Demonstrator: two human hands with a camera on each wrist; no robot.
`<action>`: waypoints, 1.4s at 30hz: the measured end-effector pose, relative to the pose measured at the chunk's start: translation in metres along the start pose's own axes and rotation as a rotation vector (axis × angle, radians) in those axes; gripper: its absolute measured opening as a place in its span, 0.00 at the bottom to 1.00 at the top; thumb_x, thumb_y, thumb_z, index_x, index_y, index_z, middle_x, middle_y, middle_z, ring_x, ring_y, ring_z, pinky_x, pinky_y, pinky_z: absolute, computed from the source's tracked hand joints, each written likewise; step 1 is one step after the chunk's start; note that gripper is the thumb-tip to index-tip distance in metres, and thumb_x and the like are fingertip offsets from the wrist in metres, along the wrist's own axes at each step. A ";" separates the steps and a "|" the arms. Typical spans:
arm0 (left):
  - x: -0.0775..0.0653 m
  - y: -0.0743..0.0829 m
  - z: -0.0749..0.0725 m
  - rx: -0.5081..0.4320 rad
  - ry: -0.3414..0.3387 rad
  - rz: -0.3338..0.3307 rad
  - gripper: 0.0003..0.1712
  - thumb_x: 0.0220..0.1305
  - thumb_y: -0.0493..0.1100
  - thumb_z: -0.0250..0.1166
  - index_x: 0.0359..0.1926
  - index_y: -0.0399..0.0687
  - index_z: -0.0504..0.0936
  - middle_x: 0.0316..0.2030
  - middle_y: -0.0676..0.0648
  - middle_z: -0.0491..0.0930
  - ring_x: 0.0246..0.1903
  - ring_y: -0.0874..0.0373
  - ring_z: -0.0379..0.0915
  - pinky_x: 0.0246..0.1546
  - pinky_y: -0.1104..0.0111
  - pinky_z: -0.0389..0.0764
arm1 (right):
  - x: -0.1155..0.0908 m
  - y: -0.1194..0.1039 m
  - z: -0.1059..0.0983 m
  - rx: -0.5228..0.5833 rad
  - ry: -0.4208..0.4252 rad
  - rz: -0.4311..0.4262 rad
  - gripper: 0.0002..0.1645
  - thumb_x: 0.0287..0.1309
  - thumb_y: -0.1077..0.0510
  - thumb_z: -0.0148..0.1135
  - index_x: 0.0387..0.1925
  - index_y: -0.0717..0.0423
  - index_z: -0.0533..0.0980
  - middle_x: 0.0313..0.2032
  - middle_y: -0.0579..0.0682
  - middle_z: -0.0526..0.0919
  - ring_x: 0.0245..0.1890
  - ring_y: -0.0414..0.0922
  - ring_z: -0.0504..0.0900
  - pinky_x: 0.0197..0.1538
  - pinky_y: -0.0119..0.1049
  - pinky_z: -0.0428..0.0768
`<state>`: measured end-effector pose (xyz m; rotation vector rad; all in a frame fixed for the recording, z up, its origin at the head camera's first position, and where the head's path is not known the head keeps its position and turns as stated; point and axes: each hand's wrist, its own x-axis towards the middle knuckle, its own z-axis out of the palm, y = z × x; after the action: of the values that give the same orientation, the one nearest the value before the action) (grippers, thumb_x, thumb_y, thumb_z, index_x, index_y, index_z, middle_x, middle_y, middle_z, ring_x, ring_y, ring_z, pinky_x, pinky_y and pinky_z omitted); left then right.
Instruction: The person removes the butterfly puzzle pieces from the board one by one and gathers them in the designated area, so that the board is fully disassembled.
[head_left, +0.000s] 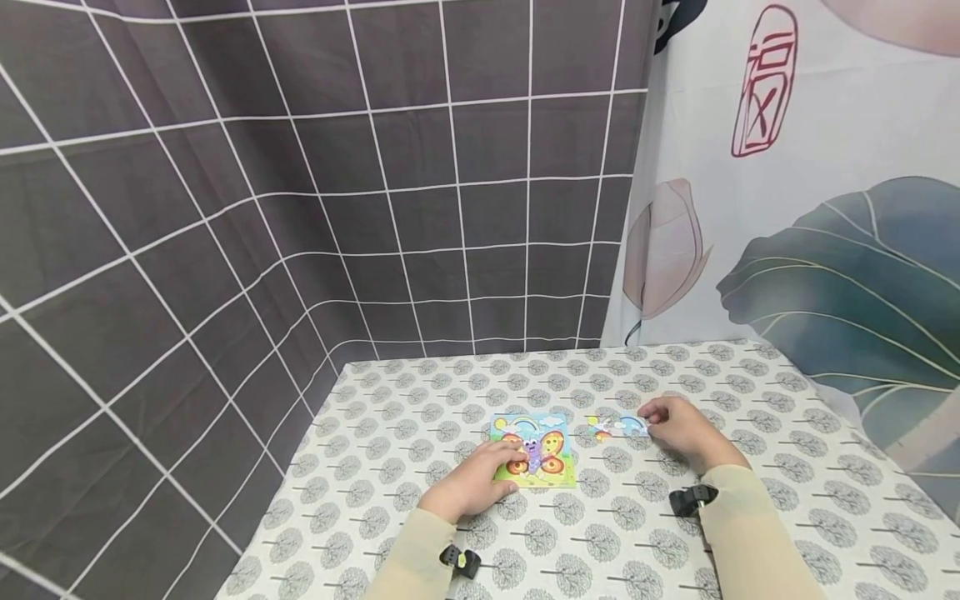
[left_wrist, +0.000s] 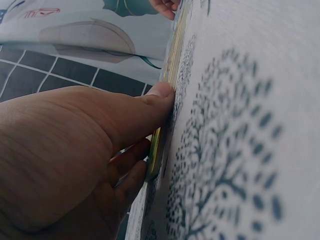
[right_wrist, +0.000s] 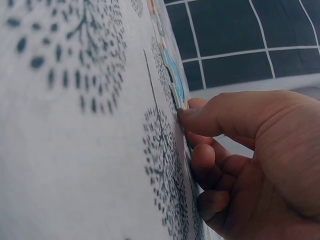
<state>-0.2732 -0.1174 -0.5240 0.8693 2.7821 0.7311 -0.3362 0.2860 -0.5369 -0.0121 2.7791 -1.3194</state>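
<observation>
Head view: at lower centre of the frame, the butterfly puzzle [head_left: 534,454] lies flat on a worktop [head_left: 555,550] spread with tree-print cloth. The left hand [head_left: 478,477] rests at its left side, fingers laid over the picture and thumb apart from them; the left wrist view shows that thumb touching the puzzle's edge. Right of the puzzle, the right hand [head_left: 681,427] has thumb and finger together on the right end of a rainbow piece [head_left: 632,426]. Just left of that piece lies a sun piece [head_left: 597,427]; whether the two touch is unclear. Dark gridded cloth [head_left: 495,217] fills the upper left and centre, and a pale curtain [head_left: 825,108] with leaf prints hangs at upper right.
</observation>
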 end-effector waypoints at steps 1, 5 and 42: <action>0.000 0.000 0.000 0.000 0.001 0.001 0.31 0.70 0.48 0.69 0.72 0.56 0.76 0.78 0.54 0.63 0.78 0.47 0.55 0.77 0.47 0.60 | 0.000 0.000 0.000 -0.003 0.000 -0.006 0.18 0.54 0.72 0.66 0.48 0.62 0.82 0.38 0.53 0.78 0.40 0.50 0.76 0.42 0.40 0.77; 0.000 0.000 0.000 0.001 0.001 0.009 0.31 0.70 0.46 0.69 0.72 0.54 0.76 0.78 0.52 0.63 0.78 0.47 0.56 0.76 0.46 0.60 | -0.001 0.001 0.001 0.038 -0.004 0.012 0.19 0.53 0.73 0.65 0.49 0.63 0.81 0.40 0.55 0.77 0.41 0.51 0.75 0.42 0.39 0.79; 0.007 0.013 0.000 0.077 0.006 0.032 0.33 0.65 0.40 0.73 0.70 0.56 0.78 0.73 0.57 0.69 0.74 0.54 0.61 0.75 0.53 0.66 | -0.008 -0.017 0.007 0.082 0.004 -0.034 0.20 0.62 0.71 0.61 0.56 0.65 0.80 0.40 0.57 0.77 0.30 0.46 0.77 0.25 0.36 0.83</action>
<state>-0.2724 -0.1039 -0.5174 0.9283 2.8243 0.6360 -0.3284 0.2701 -0.5271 -0.0531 2.7373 -1.4416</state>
